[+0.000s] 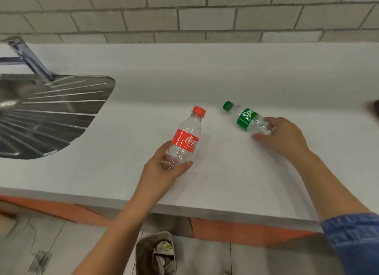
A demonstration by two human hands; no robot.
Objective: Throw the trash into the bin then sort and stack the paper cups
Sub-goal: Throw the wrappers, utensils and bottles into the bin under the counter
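White counter (225, 76) beside steel sink (47, 114), tiled wall (205, 18) behind, bin (141, 254) below.

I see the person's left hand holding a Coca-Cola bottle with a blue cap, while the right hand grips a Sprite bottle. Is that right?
Not quite. The head view shows the left hand holding a Coca-Cola bottle with a red cap, not a blue one, while the right hand grips a Sprite bottle.

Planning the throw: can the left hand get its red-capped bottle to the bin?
Probably yes: the bin stands open below the counter edge; the left hand need only draw back past it.
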